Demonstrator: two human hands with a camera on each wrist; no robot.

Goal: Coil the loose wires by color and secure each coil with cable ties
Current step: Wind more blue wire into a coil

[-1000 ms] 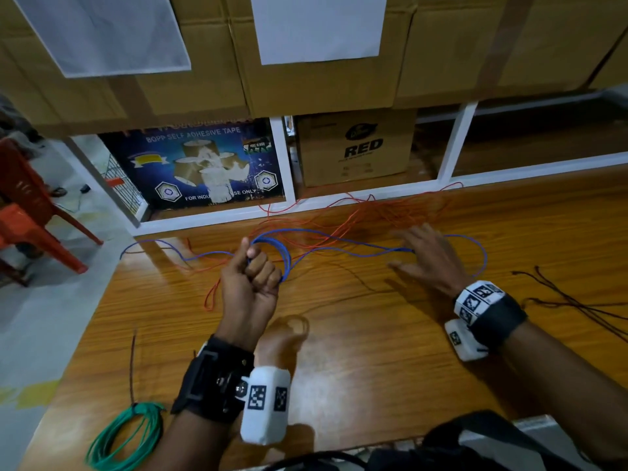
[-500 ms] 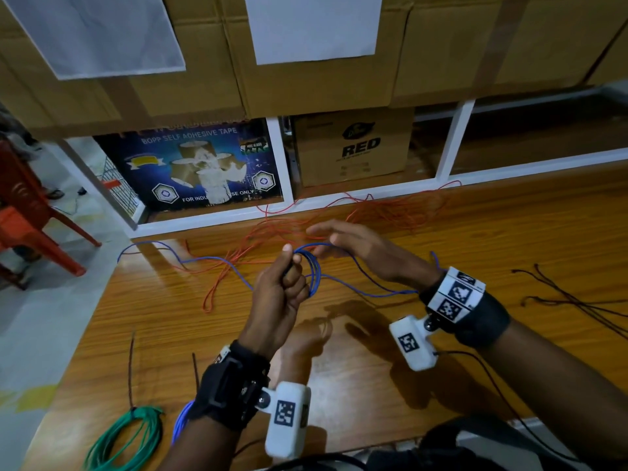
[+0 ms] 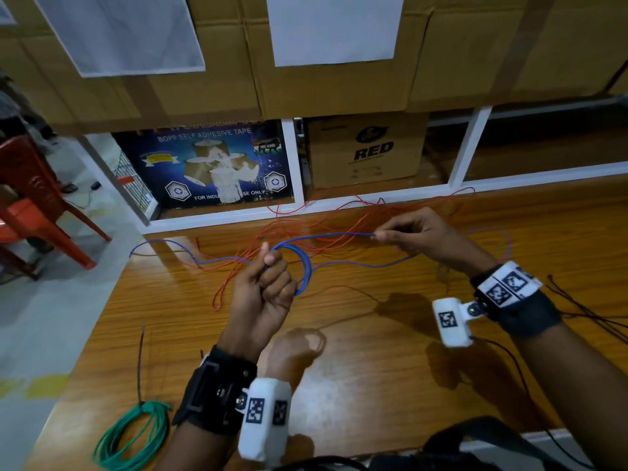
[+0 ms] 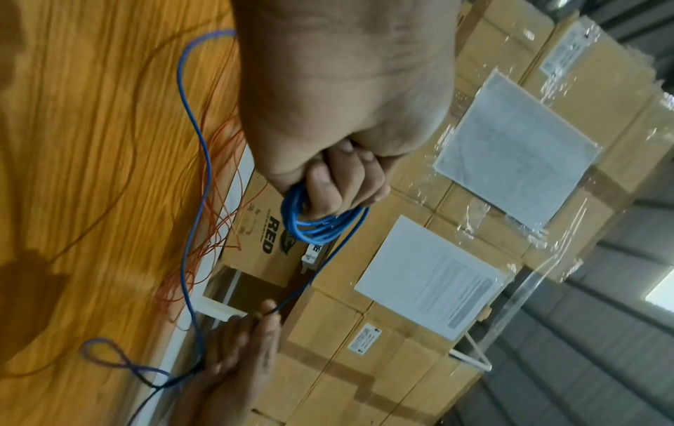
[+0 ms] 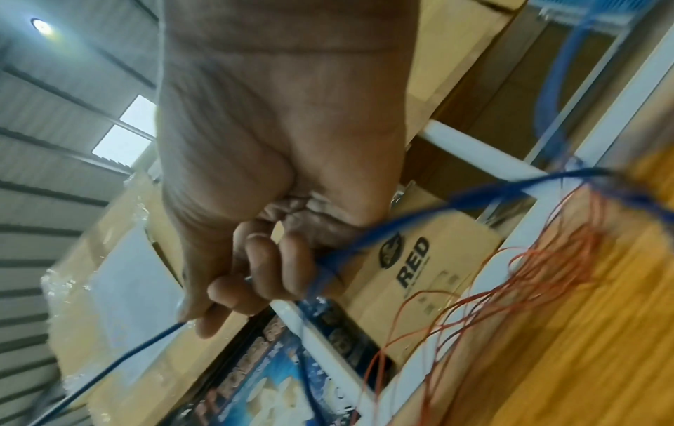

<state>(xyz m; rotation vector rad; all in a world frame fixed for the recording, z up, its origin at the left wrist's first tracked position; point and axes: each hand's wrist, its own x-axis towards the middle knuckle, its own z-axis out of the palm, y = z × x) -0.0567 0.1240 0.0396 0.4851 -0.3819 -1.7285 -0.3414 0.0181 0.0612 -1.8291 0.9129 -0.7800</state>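
One finished coil, the green wire point(image 3: 131, 433), sits at my near left corner of the bench point(image 3: 373, 368), a dark tie seemingly through it. Not the worry.

Mid bench, raised off the surface: my left hand point(image 3: 261, 297) is fisted, fingers point(image 4: 328, 187) curled round a small blue coil point(image 4: 313, 227) of several turns. From it the blue wire point(image 3: 326, 236) runs taut across to my right hand point(image 3: 421, 232), which pinches the strand at thumb and fingertips, other fingers curled, with more slack trailing out below the palm. A loose blue tail snakes off toward the far left edge.

Risks, as I judge them:
- blue slack lies over and through the red wire point(image 3: 339, 219) tangle along the far edge; pulling the next loop in could drag red strands along and snag, mixing colors.
- coil is tight and springy-looking; if left fingers relax while taking the next turn, the loops likely pop open.
- right pinch is light; a hard tug may slip the strand out.
- cable ties point(image 3: 591, 314) lie near the right edge, well apart from both hands; both hands busy, so reaching for one means holding the coil one-handed, could unravel.
- right wrist view blurred, grip detail there is unclear.
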